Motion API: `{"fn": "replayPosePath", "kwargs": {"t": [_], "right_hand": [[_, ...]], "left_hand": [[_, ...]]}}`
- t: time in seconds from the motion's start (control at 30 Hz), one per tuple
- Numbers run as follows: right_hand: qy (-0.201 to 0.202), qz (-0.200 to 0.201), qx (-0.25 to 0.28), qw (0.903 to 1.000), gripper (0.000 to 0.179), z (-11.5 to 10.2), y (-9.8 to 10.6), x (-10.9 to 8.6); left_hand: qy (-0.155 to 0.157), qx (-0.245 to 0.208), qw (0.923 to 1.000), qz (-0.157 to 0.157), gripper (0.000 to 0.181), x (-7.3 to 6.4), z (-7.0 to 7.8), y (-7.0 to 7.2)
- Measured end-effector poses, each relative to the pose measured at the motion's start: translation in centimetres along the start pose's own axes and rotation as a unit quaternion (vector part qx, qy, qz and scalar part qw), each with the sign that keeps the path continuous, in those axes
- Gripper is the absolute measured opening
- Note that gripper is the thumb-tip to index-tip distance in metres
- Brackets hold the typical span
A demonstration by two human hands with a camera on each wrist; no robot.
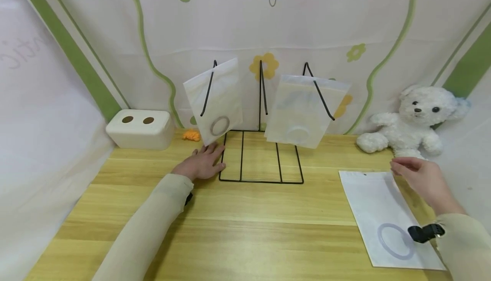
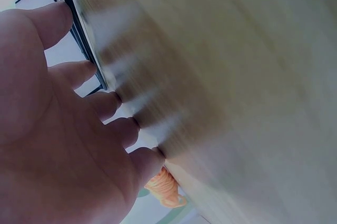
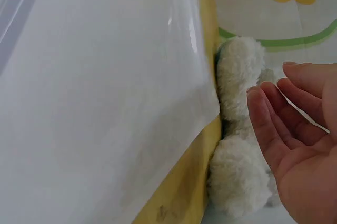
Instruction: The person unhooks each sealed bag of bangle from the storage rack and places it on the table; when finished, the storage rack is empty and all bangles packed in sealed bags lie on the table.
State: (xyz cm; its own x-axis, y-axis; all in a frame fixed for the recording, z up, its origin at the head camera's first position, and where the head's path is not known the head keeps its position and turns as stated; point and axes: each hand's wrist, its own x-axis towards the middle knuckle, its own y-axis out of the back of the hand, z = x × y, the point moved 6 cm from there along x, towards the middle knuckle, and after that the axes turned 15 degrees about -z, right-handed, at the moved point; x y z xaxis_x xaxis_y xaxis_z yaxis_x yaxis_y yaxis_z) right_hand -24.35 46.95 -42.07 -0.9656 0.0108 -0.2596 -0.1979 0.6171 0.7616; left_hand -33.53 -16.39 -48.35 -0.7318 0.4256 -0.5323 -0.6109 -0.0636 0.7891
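Note:
A black wire rack (image 1: 261,157) stands on the wooden table (image 1: 238,221) and carries two translucent pouches, one on the left (image 1: 215,99) and one on the right (image 1: 304,110). My left hand (image 1: 203,163) lies flat on the table with straight fingers (image 2: 100,103), touching the rack's front left corner. A third white pouch (image 1: 385,219) with a ring printed on it lies flat at the front right. My right hand (image 1: 416,178) hovers over its far right corner with relaxed fingers (image 3: 274,124), holding nothing.
A white teddy bear (image 1: 410,121) sits at the back right, just beyond my right hand. A white box (image 1: 140,128) with two round holes stands at the back left, with a small orange object (image 1: 191,135) beside it. Patterned fabric walls close in the table.

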Motion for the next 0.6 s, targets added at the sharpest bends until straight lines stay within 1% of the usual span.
{"fn": "replayPosePath", "kwargs": {"t": [0.03, 0.1, 0.23, 0.33, 0.43, 0.6], "right_hand": [[0.009, 0.005, 0.0, 1.0, 0.058, -0.7, 0.2, -0.1], [0.024, 0.01, 0.006, 0.9996, 0.059, -1.9, 0.4, -0.1], [0.05, 0.03, 0.018, 0.9982, 0.058, -4.6, 0.8, -0.3], [0.077, 0.049, 0.032, 0.9953, 0.054, -6.8, 1.1, -0.5], [0.107, 0.062, 0.046, 0.9912, 0.048, -9.0, 1.5, -0.7], [0.146, 0.085, 0.061, 0.9837, 0.043, -12.3, 2.0, -1.1]], "left_hand": [[-0.001, -0.003, 1.0, 0.002, 0.079, 0.5, -0.5, -0.2], [-0.004, -0.008, 1.0, 0.001, 0.079, 0.1, -0.3, -0.1], [0.001, -0.013, 0.9999, -0.004, 0.077, -1.1, 0.9, 0.3], [0.0, -0.01, 0.9999, -0.009, 0.075, -2.4, 2.1, 0.9], [-0.003, -0.002, 0.9999, -0.01, 0.073, -3.3, 2.9, 1.3], [-0.005, 0.002, 0.9999, -0.01, 0.073, -3.8, 3.4, 1.4]]}}
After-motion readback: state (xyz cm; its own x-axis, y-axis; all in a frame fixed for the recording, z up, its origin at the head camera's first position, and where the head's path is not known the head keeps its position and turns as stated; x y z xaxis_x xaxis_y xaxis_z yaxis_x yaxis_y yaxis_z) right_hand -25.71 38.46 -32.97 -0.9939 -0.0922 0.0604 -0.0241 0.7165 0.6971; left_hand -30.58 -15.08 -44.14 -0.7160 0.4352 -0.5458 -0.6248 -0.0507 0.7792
